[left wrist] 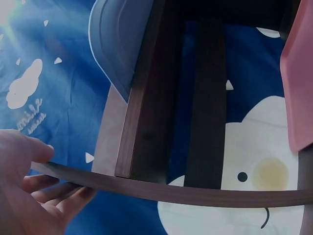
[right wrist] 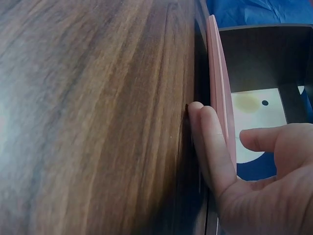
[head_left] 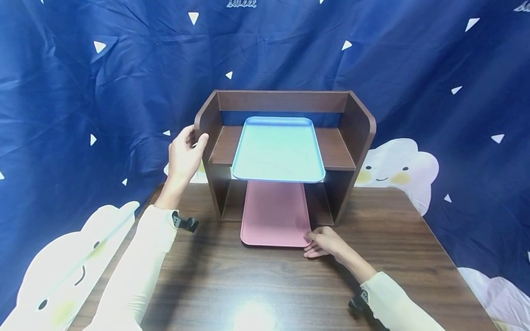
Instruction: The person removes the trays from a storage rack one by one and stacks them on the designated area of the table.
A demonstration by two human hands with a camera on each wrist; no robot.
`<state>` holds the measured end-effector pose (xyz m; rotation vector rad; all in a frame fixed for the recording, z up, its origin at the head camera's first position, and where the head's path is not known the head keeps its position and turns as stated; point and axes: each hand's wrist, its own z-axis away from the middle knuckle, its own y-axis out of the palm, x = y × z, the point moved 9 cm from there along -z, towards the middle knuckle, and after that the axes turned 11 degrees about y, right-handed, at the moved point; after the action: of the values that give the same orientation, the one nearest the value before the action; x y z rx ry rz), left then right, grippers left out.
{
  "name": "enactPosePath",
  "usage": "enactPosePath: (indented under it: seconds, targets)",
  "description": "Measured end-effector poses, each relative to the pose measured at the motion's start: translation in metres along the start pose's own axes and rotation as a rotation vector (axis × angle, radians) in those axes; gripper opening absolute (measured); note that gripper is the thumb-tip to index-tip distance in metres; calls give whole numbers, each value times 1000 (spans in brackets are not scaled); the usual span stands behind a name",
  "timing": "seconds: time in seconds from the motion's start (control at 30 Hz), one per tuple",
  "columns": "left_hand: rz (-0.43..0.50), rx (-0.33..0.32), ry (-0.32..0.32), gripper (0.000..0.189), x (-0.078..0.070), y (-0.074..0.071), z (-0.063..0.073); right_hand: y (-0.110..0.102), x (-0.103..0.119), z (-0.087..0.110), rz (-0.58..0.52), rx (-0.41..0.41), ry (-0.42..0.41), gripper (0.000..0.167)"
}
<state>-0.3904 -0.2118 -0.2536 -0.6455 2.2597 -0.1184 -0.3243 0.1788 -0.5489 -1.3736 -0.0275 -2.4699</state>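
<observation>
A brown two-tier wooden shelf [head_left: 284, 102] stands on the table. My left hand [head_left: 185, 154] holds the edge of its left side panel [left wrist: 195, 196], thumb on the inner side and fingers on the outer. On the upper tier lies a light blue tray [head_left: 278, 149], its front jutting past the board. The pink tray [head_left: 275, 214] is in the lower tier and sticks out in front of the shelf. My right hand [head_left: 325, 241] is at its front right corner. In the right wrist view, straight fingers [right wrist: 215, 147] touch the pink tray's underside; the thumb stands off its upper face.
The brown wood-grain table [head_left: 248, 280] spreads in front of the shelf and to both sides. Behind it hangs a blue curtain [head_left: 273, 50] with white triangles and smiling clouds. A black wrist strap [head_left: 185, 223] is on each arm.
</observation>
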Motion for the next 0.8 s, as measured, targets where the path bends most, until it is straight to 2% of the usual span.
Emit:
enactPosePath:
  seconds: [0.27, 0.53, 0.7, 0.8]
  targets:
    - [31, 6, -21, 41, 2, -2, 0, 2, 0, -3, -24, -24, 2, 20]
    - [44, 15, -36, 42, 5, -1, 0, 1, -1, -4, -15, -68, -45, 24]
    - [57, 16, -44, 43, 6, -1, 0, 1, -3, -3, -18, -83, -37, 26]
    - [65, 13, -40, 43, 8, -1, 0, 4, -4, -2, -63, -64, -23, 30]
